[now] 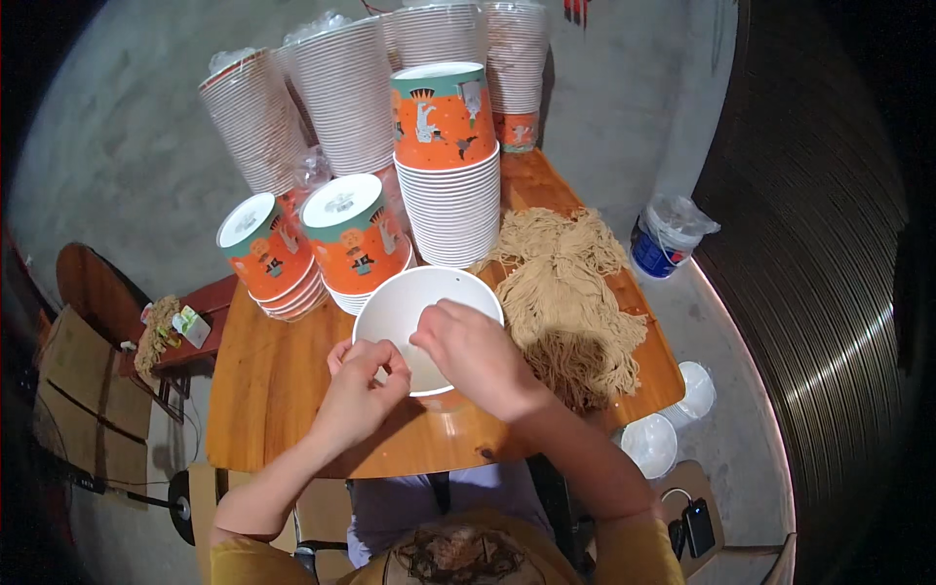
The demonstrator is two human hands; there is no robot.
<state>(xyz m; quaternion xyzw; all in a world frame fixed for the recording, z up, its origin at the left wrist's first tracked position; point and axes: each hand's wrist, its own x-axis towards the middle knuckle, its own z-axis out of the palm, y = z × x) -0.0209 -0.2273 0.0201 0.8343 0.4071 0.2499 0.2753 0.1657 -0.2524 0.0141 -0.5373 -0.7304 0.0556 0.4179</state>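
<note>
A white paper bucket (405, 297) stands mouth up near the front of the wooden table. My left hand (363, 388) is at its near left rim, thumb and fingertips pinched together. Over the bucket's mouth, my right hand (470, 353) is closed with its fingers curled down. Whatever is in either pinch is too small or hidden to make out. To the right of the bucket lies a thick bundle of tan string (570, 283), its near end in the shadow of my right arm.
Upside-down orange printed buckets stand stacked at the left (263, 249), centre left (356, 244) and behind the bucket (444, 122). Tall plastic-wrapped stacks (341, 93) fill the table's back. On the floor at right are a lidded pail (665, 239) and white buckets (648, 447).
</note>
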